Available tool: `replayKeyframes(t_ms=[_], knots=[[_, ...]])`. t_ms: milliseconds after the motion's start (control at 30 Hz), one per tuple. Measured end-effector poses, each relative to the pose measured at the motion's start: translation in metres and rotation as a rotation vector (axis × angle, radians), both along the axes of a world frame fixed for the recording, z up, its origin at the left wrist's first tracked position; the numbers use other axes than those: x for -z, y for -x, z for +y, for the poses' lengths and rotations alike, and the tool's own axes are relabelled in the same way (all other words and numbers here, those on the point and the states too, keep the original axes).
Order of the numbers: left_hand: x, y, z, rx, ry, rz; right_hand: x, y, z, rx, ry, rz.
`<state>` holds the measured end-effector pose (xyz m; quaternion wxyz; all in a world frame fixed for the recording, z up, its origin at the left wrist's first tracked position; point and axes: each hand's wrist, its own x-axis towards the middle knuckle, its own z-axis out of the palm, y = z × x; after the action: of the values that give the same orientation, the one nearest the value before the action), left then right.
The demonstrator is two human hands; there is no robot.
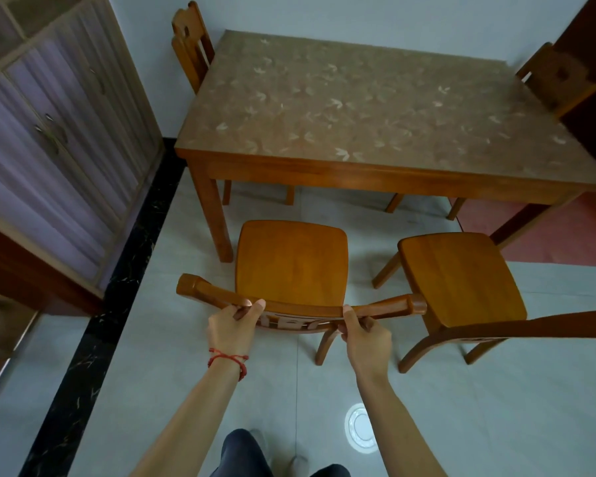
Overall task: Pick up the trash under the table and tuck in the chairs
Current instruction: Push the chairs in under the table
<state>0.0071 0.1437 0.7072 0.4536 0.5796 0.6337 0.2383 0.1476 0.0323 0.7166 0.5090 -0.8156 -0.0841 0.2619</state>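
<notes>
The top rail of a wooden chair (291,266) was held by both hands: the left grip (233,327) was closed around the rail toward its left end, thumb laid along the top, and the right grip (367,333) was closed around the rail toward its right end, thumb also on top and the fingers curled beneath. A red cord bracelet (227,361) was worn on the left wrist. The seat of the held chair lay just beyond the two grips, its front edge near the desk (369,115) but not under it, beside the desk's near left leg. A second chair (461,277) stood just right of the right grip, likewise pulled out from the desk, its seat turned at a slight angle and its back rail running off toward the right edge of the view. Farther beyond the grips, a third chair (191,43) was seen at the far left side of the desk and a fourth chair (559,79) at the far right side, both set close against it. The desk top was covered with a brown leaf-patterned sheet. On the tiled floor (496,407) behind the right grip, near the person's feet, a bright round spot (360,426) was visible; whether it was an object or a reflection could not be told. A cabinet (55,132) with curtained doors stood well to the left of the left grip.
</notes>
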Motion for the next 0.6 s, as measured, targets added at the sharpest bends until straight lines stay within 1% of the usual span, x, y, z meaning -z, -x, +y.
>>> replayKeyframes(t_ms=[300, 600], knots=[[0.003, -0.017, 0.02, -0.061, 0.056, -0.123, -0.014, -0.014, 0.018, -0.007, 0.015, -0.035], [0.004, -0.035, 0.052, -0.069, 0.068, -0.155, -0.01, -0.031, 0.05, 0.03, 0.003, -0.028]])
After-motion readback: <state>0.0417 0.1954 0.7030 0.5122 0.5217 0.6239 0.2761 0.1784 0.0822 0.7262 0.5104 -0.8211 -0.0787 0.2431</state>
